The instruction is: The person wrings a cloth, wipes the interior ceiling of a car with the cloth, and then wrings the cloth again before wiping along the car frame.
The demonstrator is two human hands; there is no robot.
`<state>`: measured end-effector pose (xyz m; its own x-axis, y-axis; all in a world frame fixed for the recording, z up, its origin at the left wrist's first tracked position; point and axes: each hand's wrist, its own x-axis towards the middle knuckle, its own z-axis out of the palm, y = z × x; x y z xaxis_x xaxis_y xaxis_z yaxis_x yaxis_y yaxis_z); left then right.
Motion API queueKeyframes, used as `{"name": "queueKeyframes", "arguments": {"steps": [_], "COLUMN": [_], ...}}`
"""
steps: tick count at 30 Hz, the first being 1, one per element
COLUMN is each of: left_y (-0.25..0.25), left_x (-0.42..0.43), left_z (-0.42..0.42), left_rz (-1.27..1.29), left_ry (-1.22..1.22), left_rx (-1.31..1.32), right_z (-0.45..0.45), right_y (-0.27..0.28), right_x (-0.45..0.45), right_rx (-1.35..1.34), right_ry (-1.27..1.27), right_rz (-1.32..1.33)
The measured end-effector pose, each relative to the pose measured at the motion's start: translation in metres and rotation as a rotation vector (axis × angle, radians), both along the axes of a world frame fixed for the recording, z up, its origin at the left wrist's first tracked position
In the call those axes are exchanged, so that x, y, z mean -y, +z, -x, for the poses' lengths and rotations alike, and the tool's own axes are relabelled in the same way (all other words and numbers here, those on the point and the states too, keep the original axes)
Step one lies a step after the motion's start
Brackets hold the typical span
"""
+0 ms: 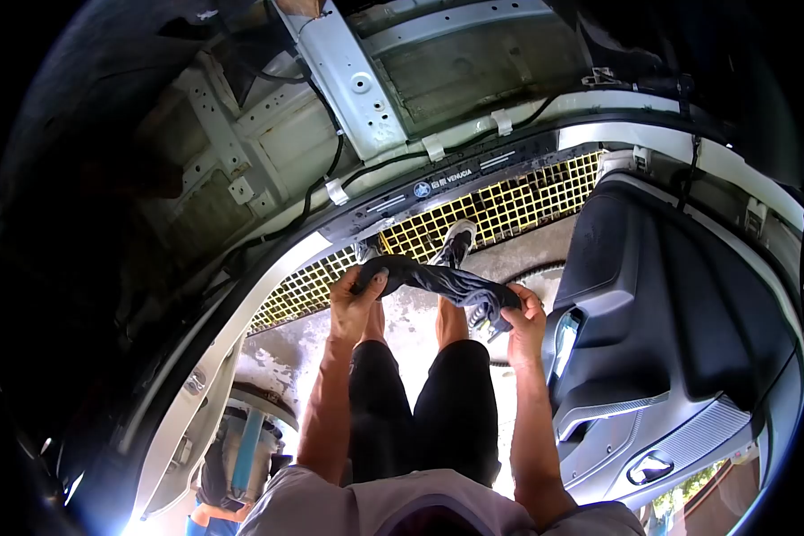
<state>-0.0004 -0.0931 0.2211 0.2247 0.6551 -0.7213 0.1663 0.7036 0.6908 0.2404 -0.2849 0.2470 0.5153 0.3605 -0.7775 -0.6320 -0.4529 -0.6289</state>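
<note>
A dark, twisted cloth (447, 284) is stretched between my two hands, above my knees and in front of the door opening. My left hand (357, 293) grips its left end, thumb on top. The right end is pinched in my right hand (524, 317). The cloth sags a little toward the right, where it looks greyer and bunched. Below it show my shoes (458, 239), one of them partly hidden behind the cloth.
Ahead lies the car's bare metal floor (353, 85) with black cables and a sill strip (447, 183). A yellow grating (527, 196) runs beneath the sill. The open door (670, 313) stands at right. Another person's arm (219, 514) shows at lower left.
</note>
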Motion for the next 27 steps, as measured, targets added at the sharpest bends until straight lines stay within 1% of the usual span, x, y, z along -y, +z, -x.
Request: {"name": "queueKeyframes", "arguments": {"steps": [1, 2, 3, 4, 5, 6, 7, 8, 9, 10, 11, 12, 13, 14, 15, 16, 17, 18, 20, 21, 23, 24, 25, 26, 27], "left_y": [0.005, 0.010, 0.021, 0.036, 0.046, 0.063, 0.082, 0.100, 0.100, 0.110, 0.121, 0.127, 0.133, 0.144, 0.135, 0.134, 0.133, 0.130, 0.120, 0.113, 0.119, 0.108, 0.094, 0.086, 0.066], "left_x": [-0.005, -0.007, -0.013, -0.020, -0.021, -0.028, -0.037, -0.046, -0.042, -0.037, -0.031, -0.024, -0.019, -0.019, -0.002, 0.003, 0.007, 0.009, 0.008, 0.007, -0.006, -0.004, -0.001, 0.000, 0.010], "left_z": [0.010, 0.015, 0.014, 0.009, 0.005, 0.002, -0.002, -0.014, -0.020, -0.031, -0.043, -0.051, -0.060, -0.070, -0.071, -0.074, -0.077, -0.081, -0.090, -0.084, -0.078, -0.077, -0.075, -0.075, -0.068], "left_rz": [0.009, -0.158, -0.326, -0.292, -0.233, -0.073, 0.087, 0.195, -0.011, -0.062, -0.112, -0.192, -0.272, -0.134, -0.143, -0.099, -0.054, -0.195, -0.461, -0.217, 0.166, 0.155, 0.139, 0.041, 0.067], "left_ry": [-0.117, -0.229, -0.339, -0.335, -0.270, -0.341, -0.412, -0.518, -0.683, -0.735, -0.789, -0.864, -0.938, -1.054, -1.093, -1.098, -1.102, -1.006, -0.801, -0.797, -0.717, -0.613, -0.510, -0.463, -0.500], "left_rx": [-0.007, 0.014, 0.038, 0.179, 0.342, 0.382, 0.421, 0.444, 0.442, 0.475, 0.507, 0.507, 0.507, 0.479, 0.542, 0.592, 0.642, 0.669, 0.718, 0.737, 0.463, 0.399, 0.339, 0.243, 0.139], "right_z": [-0.007, -0.014, -0.018, -0.020, -0.024, -0.022, -0.016, -0.010, -0.002, 0.003, 0.007, 0.009, 0.017, 0.025, 0.027, 0.031, 0.035, 0.040, 0.067, 0.082, 0.073, 0.068, 0.066, 0.064, 0.061], "right_y": [0.003, 0.010, 0.003, 0.010, 0.017, 0.021, 0.016, 0.019, 0.024, 0.025, 0.024, 0.030, 0.032, 0.034, 0.033, 0.019, 0.003, 0.002, 0.017, 0.025, 0.035, 0.041, 0.044, 0.047, 0.051], "right_x": [0.004, 0.008, 0.025, 0.021, 0.016, 0.010, 0.013, 0.009, 0.002, -0.007, -0.013, -0.025, -0.030, -0.035, -0.036, -0.027, -0.016, -0.011, -0.003, 0.000, -0.012, -0.017, -0.015, -0.013, -0.014], "right_rx": [-0.042, -0.056, -0.021, 0.018, 0.056, 0.052, 0.120, 0.168, 0.217, 0.189, 0.296, 0.295, 0.433, 0.579, 0.505, 0.415, 0.325, 0.228, 0.187, 0.162, -0.240, -0.420, -0.150, 0.135, 0.111], "right_ry": [0.097, 0.253, 0.475, 0.713, 0.951, 1.065, 1.193, 1.204, 1.215, 1.166, 1.162, 1.193, 1.173, 1.149, 1.132, 1.150, 1.165, 1.195, 0.739, 0.513, 0.304, 0.178, 0.366, 0.528, 0.505], "right_rz": [-0.040, 0.065, 0.041, 0.096, 0.150, 0.237, 0.257, 0.255, 0.251, 0.200, 0.049, -0.003, -0.080, -0.148, -0.257, -0.388, -0.519, -0.486, -0.404, -0.362, -0.356, -0.326, -0.304, -0.241, -0.170]}}
